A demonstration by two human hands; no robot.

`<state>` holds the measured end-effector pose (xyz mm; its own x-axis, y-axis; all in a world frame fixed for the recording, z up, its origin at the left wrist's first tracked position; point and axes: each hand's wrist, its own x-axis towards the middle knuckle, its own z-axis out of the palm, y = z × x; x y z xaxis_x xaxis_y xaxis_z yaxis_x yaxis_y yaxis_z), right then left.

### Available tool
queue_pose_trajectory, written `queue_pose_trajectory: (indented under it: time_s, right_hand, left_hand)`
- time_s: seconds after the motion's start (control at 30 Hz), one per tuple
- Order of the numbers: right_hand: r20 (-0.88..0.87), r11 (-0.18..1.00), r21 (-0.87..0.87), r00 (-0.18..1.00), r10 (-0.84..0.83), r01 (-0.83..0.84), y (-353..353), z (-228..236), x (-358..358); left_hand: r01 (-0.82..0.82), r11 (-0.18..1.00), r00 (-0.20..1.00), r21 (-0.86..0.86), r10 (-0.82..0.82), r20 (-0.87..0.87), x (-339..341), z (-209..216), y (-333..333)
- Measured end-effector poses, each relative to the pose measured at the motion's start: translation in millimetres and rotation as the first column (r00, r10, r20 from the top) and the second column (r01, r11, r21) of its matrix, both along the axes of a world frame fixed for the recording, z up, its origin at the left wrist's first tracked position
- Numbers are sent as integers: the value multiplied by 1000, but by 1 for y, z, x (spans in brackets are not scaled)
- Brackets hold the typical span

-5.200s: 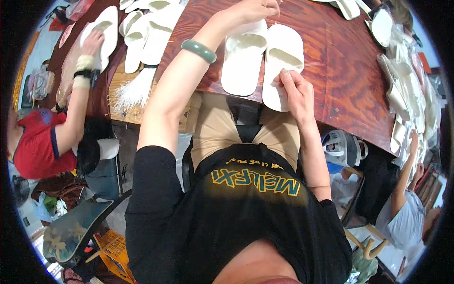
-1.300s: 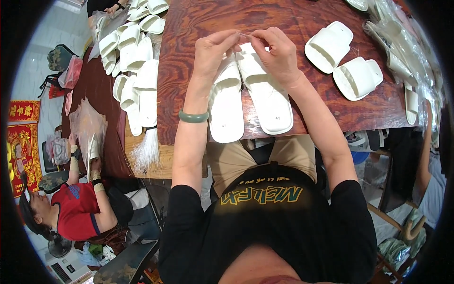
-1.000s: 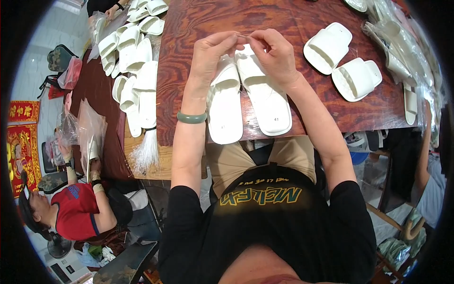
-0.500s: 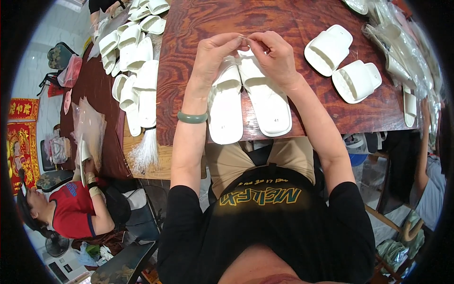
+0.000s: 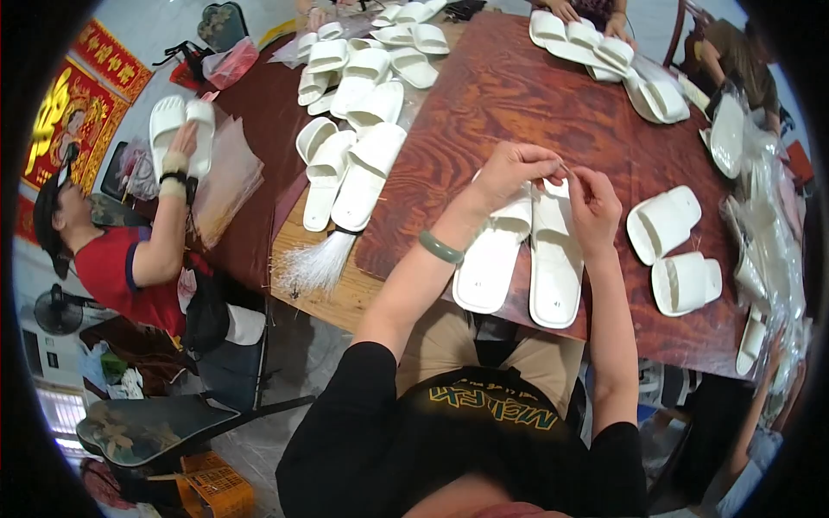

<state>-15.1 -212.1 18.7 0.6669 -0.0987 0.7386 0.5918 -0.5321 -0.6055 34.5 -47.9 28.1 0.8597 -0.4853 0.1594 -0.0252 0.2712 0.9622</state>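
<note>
Before me lies a pair of white slippers, the left slipper (image 5: 485,274) and the right slipper (image 5: 554,281), side by side with heels at the table's near edge. Above their toe ends my left hand (image 5: 516,175) and my right hand (image 5: 595,207) meet, with thumbs and fingers closed in a pinch. Something thin and dark seems to run between the fingertips, too small to name. A green bangle (image 5: 441,247) circles my left wrist. My hands partly cover the slippers' straps and toes.
Another white pair (image 5: 685,284) sits to the right, beside clear plastic-wrapped slippers (image 5: 764,216). Many white slippers (image 5: 363,73) and a bundle of thin white strands (image 5: 318,262) lie to the left. A co-worker in red (image 5: 121,268) holds slippers; more people sit across the reddish-brown table (image 5: 509,86).
The view has turned, so the table and my hands appear farther right and lower. My fingers stay pinched together. The co-worker at left has raised a pair of slippers.
</note>
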Motion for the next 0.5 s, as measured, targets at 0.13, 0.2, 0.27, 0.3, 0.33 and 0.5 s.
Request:
queue_pose_trajectory:
  time_s: [0.13,0.2,0.27,0.3,0.33,0.5]
  right_hand:
    - [-39,1000,7,999,-6,6,-5,-10,2]
    - [-62,999,30,997,38,-36,-8,-15,6]
    - [-40,994,68,995,90,-88,-9,-21,8]
    - [-82,985,108,986,147,-137,-10,-23,9]
    - [-106,976,142,978,178,-162,-10,-25,9]
    - [-132,984,80,977,170,-160,-12,-25,10]
  left_hand:
    - [12,1000,1000,-3,-12,-26,0,0,-1]
    - [6,1000,999,26,-7,45,1,0,0]
    - [-23,998,994,54,17,108,0,1,1]
    - [-11,998,992,55,5,123,-2,1,1]
    - [5,998,990,58,-13,137,-4,1,2]
    - [11,999,994,-51,-5,112,-7,0,4]
